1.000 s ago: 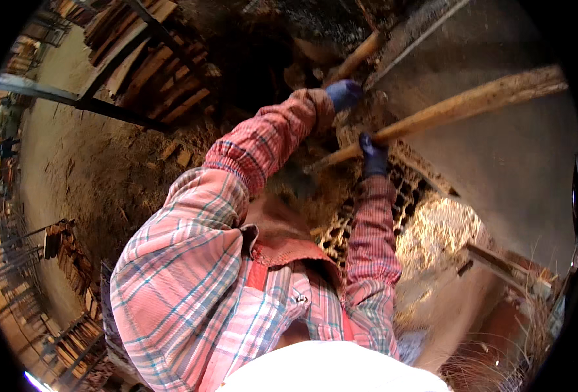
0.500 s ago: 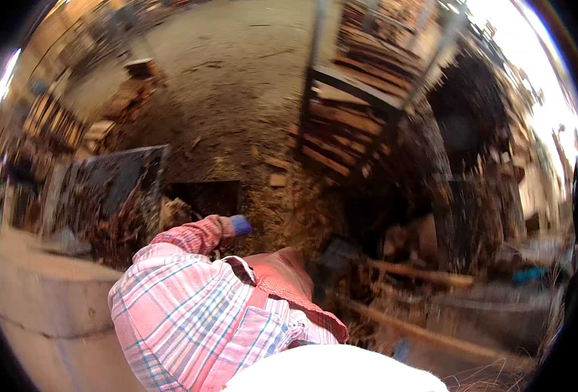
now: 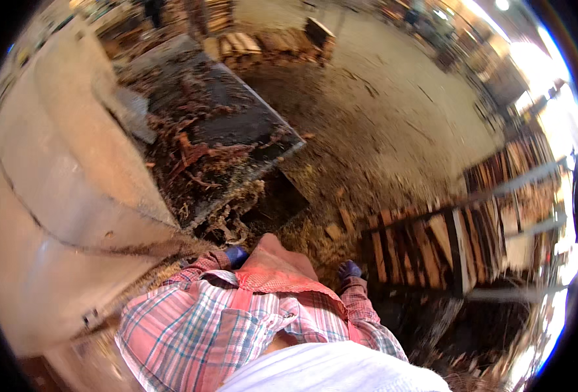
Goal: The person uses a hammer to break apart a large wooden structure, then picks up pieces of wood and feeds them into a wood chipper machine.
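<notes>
My left hand (image 3: 236, 256), in a blue glove, hangs low beside the reddish apron (image 3: 277, 264). Its fingers are blurred and partly hidden, and I see nothing in it. To the right of the apron hangs my right hand (image 3: 349, 269), also in a dark blue glove. It is small and smeared, so its grip does not show. Nearest the left hand lies a heap of stringy bark shreds (image 3: 227, 225) by a dark metal table (image 3: 263, 127) strewn with reddish-brown bark. A metal rack with stacked wooden slabs (image 3: 432, 251) stands near the right hand.
A large curved tan metal housing (image 3: 73, 196) fills the left side. Ahead lies a dirt-coloured floor (image 3: 400, 98) with scattered wood bits. Stacked boards (image 3: 269, 46) stand beyond the table. Dark debris (image 3: 445, 326) lies at the lower right.
The view has swung left, bringing the bark-strewn table and tan housing closer to the middle and shifting the rack right. My right hand has come into view; my left hand has lowered beside the apron.
</notes>
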`<state>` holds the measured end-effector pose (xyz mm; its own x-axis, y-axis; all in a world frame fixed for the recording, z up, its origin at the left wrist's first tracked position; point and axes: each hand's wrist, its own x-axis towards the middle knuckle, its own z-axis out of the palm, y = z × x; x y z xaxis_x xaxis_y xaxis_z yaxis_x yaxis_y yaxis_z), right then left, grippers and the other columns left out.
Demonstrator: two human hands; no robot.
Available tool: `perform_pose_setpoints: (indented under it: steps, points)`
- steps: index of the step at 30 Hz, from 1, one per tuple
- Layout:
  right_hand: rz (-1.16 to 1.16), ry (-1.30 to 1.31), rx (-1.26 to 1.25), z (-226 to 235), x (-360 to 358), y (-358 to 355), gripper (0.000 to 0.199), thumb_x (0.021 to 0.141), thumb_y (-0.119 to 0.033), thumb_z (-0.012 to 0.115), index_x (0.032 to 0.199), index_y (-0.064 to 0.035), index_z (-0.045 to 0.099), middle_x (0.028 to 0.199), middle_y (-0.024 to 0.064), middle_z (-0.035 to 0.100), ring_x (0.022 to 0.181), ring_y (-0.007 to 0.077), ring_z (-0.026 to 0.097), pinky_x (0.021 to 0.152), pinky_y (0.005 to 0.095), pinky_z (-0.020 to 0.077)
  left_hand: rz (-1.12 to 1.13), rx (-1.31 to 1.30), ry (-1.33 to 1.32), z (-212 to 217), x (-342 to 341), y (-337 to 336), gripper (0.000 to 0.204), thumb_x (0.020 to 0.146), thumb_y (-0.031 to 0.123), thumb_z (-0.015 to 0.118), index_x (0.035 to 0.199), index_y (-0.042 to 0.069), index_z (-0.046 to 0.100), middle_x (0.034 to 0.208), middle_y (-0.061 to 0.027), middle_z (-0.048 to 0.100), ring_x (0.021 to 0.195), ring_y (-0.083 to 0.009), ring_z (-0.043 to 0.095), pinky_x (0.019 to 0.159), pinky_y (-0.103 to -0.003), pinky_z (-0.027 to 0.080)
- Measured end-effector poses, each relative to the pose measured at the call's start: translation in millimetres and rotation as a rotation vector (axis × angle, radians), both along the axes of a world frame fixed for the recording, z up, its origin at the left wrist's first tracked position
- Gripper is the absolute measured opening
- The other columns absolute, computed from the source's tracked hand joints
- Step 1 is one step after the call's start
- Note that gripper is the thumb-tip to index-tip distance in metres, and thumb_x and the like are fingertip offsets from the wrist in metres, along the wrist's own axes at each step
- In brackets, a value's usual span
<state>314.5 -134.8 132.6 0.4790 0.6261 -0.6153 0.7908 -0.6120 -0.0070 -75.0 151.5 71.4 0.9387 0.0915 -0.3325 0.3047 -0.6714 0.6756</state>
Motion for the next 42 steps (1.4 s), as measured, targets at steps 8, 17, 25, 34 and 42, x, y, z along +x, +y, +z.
perform_pose_setpoints:
  steps: [8, 17, 25, 34, 42]
  points:
    - [0.84, 0.357, -0.014, -42.0, 9.4, 205.1, 0.033, 0.085, -0.033, 0.044, 0.107, -0.0136, 0.06, 0.115, 0.0098, 0.059, 0.109, 0.0248, 0.054, 0.088, 0.0387, 0.0427, 0.635, 0.319, 0.713, -14.8, -81.4, -13.5, 0.021, 0.082, 0.025, 0.056, 0.088, 0.007, 0.065, 0.086, -0.0114, 0.065, 0.076, -0.0241, 0.061, 0.065, -0.039, 0.048]
    - [1.299, 0.252, -0.152, -67.3, 115.2, 220.6, 0.021, 0.083, -0.028, 0.047, 0.095, -0.0166, 0.06, 0.095, 0.0035, 0.059, 0.09, 0.0233, 0.055, 0.082, 0.0354, 0.0467, 1.59, -0.748, 0.13, 30.1, -57.7, -154.5, 0.026, 0.086, 0.023, 0.046, 0.104, 0.01, 0.06, 0.089, -0.0087, 0.063, 0.076, -0.0251, 0.061, 0.065, -0.039, 0.049]
    - [1.37, 0.238, -0.252, -76.7, 120.1, 280.3, 0.022, 0.084, -0.029, 0.049, 0.098, -0.0151, 0.058, 0.1, 0.0052, 0.058, 0.093, 0.025, 0.055, 0.082, 0.0369, 0.0466, 1.917, -0.414, 0.126, 86.9, -8.6, -239.6, 0.029, 0.088, 0.016, 0.047, 0.115, 0.008, 0.055, 0.081, -0.0054, 0.061, 0.072, -0.0183, 0.059, 0.066, -0.032, 0.05]
    - [1.541, 0.467, -0.317, -68.6, -149.3, 354.0, 0.025, 0.084, -0.03, 0.05, 0.101, -0.0133, 0.056, 0.107, 0.0071, 0.057, 0.096, 0.027, 0.054, 0.083, 0.0387, 0.0466, 2.004, -0.013, 0.384, 70.7, -36.1, -382.8, 0.025, 0.079, 0.019, 0.052, 0.098, 0.008, 0.064, 0.094, -0.0164, 0.064, 0.083, -0.0329, 0.063, 0.071, -0.044, 0.05]
    - [0.908, 0.791, -0.649, -50.1, -366.9, 325.6, 0.028, 0.085, -0.031, 0.052, 0.105, -0.0117, 0.054, 0.112, 0.0088, 0.055, 0.099, 0.0288, 0.054, 0.083, 0.0402, 0.0465, 2.108, 0.005, 0.549, 78.7, -125.1, -431.6, 0.02, 0.073, 0.022, 0.058, 0.087, 0.011, 0.066, 0.089, -0.0131, 0.065, 0.083, -0.0312, 0.063, 0.071, -0.042, 0.051]
